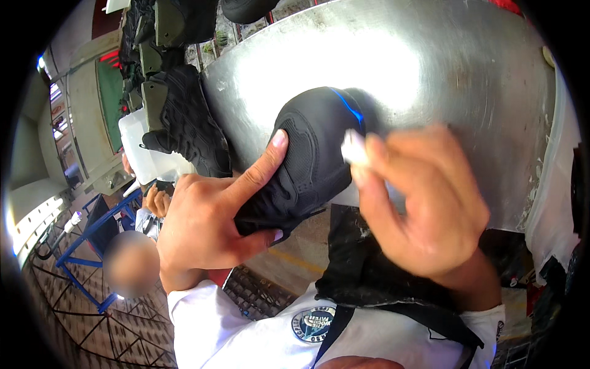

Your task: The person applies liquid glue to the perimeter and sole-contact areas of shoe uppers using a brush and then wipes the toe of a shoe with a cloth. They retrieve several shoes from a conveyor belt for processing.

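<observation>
A black shoe upper [318,138] with a rounded toe pointing away from me lies over the near part of the metal table. My left hand [215,215] is closed round its ankle end, the thumb pressed along the upper near the toe. A thin bright blue line curves along the toe's right edge. Just right of the toe, my right hand [424,197] pinches a small white wad [354,147] between thumb and forefinger. The wad is blurred, and I cannot tell its material or whether it touches the shoe.
The metal table [491,123] has a curved edge. On its left, a rack holds several black shoes [187,117], with a white translucent container [147,147] beside it. Another person's hand [158,202] shows at the left, near a blue metal frame [86,261]. Clear plastic sheeting [553,178] hangs at the right.
</observation>
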`<state>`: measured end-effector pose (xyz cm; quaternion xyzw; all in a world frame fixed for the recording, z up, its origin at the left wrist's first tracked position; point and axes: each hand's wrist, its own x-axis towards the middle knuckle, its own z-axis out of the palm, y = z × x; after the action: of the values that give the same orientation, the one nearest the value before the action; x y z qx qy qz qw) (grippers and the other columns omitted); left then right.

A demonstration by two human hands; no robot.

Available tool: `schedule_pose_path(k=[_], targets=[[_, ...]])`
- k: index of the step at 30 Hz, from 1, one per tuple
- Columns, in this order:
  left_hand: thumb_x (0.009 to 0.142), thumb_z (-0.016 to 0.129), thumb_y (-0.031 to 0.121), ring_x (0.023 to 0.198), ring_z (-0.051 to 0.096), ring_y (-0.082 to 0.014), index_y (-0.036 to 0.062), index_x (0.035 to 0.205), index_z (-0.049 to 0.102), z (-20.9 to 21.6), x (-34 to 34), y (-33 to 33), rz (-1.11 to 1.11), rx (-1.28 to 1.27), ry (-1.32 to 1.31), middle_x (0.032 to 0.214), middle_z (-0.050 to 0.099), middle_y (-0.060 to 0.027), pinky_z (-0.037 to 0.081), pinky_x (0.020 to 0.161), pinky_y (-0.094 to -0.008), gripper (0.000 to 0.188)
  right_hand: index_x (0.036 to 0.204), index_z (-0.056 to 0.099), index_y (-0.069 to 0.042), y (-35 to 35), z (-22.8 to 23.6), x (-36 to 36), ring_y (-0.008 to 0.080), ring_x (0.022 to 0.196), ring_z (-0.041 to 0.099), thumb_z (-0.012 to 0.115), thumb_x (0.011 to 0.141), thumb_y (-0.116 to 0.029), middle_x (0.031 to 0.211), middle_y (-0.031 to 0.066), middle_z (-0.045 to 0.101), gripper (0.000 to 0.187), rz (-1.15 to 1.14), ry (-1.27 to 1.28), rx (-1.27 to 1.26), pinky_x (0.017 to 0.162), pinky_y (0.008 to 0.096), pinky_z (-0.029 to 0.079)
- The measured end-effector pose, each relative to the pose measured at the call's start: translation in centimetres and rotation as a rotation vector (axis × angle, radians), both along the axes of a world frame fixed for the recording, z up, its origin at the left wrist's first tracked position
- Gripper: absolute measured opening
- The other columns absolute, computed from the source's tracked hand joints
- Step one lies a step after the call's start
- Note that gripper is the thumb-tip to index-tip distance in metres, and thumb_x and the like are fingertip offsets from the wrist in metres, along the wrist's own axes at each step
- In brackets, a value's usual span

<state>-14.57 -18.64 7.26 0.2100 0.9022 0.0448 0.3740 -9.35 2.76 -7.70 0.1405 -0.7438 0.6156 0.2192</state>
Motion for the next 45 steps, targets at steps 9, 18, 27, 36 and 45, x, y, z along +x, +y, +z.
schedule_pose_path(k=[9,18,27,36,45], targets=[[0.055,0.085,0.018,0.058,0.065,-0.0361,0.0161,0.155,0.045,-0.4,0.1,-0.4,0.021,0.029,0.011,0.062,0.063,-0.0151,0.05,0.059,-0.0419,0.108,0.103,0.067,0.008,-0.3,-0.3,-1.2,0.0251,0.07,0.061,0.077,0.074,0.014,0.087,0.0172,0.066,0.031,-0.025,0.045,0.002,0.061,0.0308,0.051],[0.054,0.085,0.018,0.058,0.065,-0.0373,0.0167,0.154,0.045,-0.5,0.4,-0.4,0.047,0.026,0.01,0.061,0.062,-0.0158,0.05,0.06,-0.0423,0.108,0.101,0.067,0.008,0.0,-0.4,-1.3,0.0247,0.07,0.063,0.077,0.075,0.013,0.087,0.0175,0.067,0.029,-0.042,0.027,-0.015,0.061,0.0304,0.051],[0.054,0.084,0.017,0.058,0.065,-0.0382,0.0165,0.155,0.044,-0.5,0.5,-1.1,0.055,0.039,0.0,0.06,0.061,-0.0166,0.05,0.06,-0.043,0.109,0.1,0.068,0.008,0.0,-0.1,-0.1,0.0234,0.069,0.063,0.077,0.075,0.014,0.086,0.0166,0.067,0.028,-0.031,-0.027,0.008,0.06,0.0282,0.05],[0.051,0.086,0.015,0.055,0.065,-0.0377,0.0016,0.152,0.045,-0.2,0.2,-1.0,-0.008,0.028,0.001,0.063,0.064,-0.0183,0.05,0.058,-0.0359,0.11,0.101,0.068,0.007,-0.1,0.2,-0.2,0.0239,0.071,0.064,0.076,0.075,0.013,0.087,0.0179,0.066,0.027,-0.037,-0.03,0.056,0.061,0.0292,0.051],[0.057,0.084,0.022,0.054,0.06,-0.0406,0.018,0.157,0.041,-0.8,0.9,-1.3,-0.006,0.037,0.034,0.053,0.054,-0.0171,0.047,0.058,-0.046,0.109,0.124,0.056,0.011,4.4,2.0,2.0,0.0237,0.105,0.063,0.064,0.092,0.01,0.12,0.0222,0.062,0.034,-0.006,-0.161,-0.002,0.087,0.0302,0.053]])
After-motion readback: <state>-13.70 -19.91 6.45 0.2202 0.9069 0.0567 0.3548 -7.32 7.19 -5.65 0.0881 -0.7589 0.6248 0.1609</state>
